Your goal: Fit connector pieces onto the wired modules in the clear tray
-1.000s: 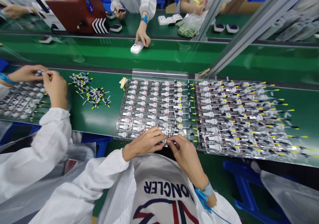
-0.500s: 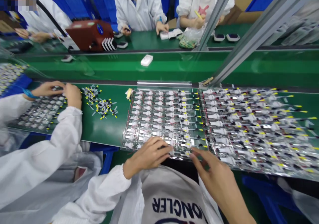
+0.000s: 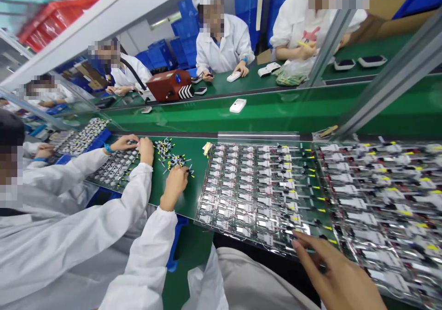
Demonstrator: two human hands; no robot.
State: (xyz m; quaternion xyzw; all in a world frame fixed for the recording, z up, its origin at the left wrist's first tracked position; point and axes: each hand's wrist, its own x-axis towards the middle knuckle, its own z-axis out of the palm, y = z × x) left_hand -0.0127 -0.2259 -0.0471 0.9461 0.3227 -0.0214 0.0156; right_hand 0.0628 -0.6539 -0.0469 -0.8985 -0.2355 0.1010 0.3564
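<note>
My left hand (image 3: 175, 186) reaches into a loose pile of small grey and black parts with yellow tips (image 3: 165, 148) on the green bench. Its fingers are curled down on the pile and closed; what they pinch is hidden. At the near right corner of a clear plastic tray (image 3: 202, 209), my right hand (image 3: 333, 264) has thumb and forefinger brought close together. The tray carries rows of small white units with thin wires (image 3: 244, 194). Whatever lies between those fingertips is too small to name. Several units in the right-hand column have yellow-tipped parts sticking out.
A second clear tray with white units (image 3: 362, 204) adjoins on the right. To the left, a co-worker's hands (image 3: 138, 146) work over another tray (image 3: 119, 169). Beyond a transparent partition runs a green belt with a white device (image 3: 238, 105); co-workers sit behind it. A metal post (image 3: 376, 89) slants at right.
My left hand has left the tray's near edge and moved left to the loose parts. My right hand stays at the tray's corner. The view has swung left and up.
</note>
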